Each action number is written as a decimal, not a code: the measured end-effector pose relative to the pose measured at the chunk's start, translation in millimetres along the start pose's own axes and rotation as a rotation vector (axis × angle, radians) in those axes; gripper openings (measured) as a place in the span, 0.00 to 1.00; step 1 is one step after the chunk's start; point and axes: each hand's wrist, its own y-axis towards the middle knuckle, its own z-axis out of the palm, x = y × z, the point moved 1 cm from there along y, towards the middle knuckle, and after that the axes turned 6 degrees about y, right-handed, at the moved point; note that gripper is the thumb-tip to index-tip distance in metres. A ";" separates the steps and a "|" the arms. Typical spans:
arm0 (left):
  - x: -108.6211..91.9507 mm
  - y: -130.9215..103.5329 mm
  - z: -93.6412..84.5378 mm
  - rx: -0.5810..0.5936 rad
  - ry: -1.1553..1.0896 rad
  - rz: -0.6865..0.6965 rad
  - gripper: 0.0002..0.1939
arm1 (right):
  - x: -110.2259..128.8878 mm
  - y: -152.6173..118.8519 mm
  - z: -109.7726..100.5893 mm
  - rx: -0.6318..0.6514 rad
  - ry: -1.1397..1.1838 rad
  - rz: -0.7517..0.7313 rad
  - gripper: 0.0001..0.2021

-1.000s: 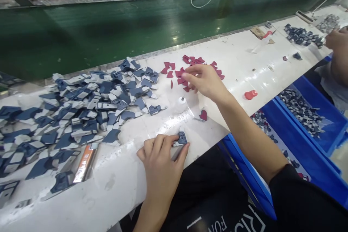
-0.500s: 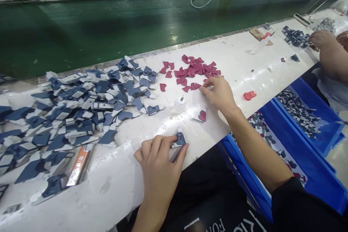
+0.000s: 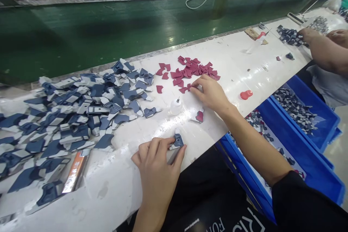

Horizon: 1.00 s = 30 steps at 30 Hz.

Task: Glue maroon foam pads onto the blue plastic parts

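Near the table's front edge, my left hand (image 3: 159,165) grips a blue and grey part (image 3: 178,140) between thumb and fingers. My right hand (image 3: 209,92) has its fingertips pinched on a dark red piece (image 3: 189,87) at the near side of a pile of red pieces (image 3: 193,69). A small white bottle (image 3: 176,106) with a thin tip stands between the hands and the large heap of blue and grey parts (image 3: 92,105). Below my right wrist lies a grey part with a red piece on it (image 3: 199,116).
An orange packet (image 3: 76,170) lies by the heap. A red object (image 3: 246,95) is right of my right hand. Blue bins (image 3: 282,130) with parts stand below the table's edge. Another person's hands (image 3: 323,43) are at far right. A green belt (image 3: 108,32) runs behind.
The whole view has shifted slightly, with things on the table now further left. My right fingertips have moved a little left along the near red pieces. My left hand keeps its grip.
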 end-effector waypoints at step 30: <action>-5.8 -5.9 -7.0 0.067 -0.039 0.056 0.09 | 64.4 -147.8 -2.2 0.146 1.105 0.514 0.13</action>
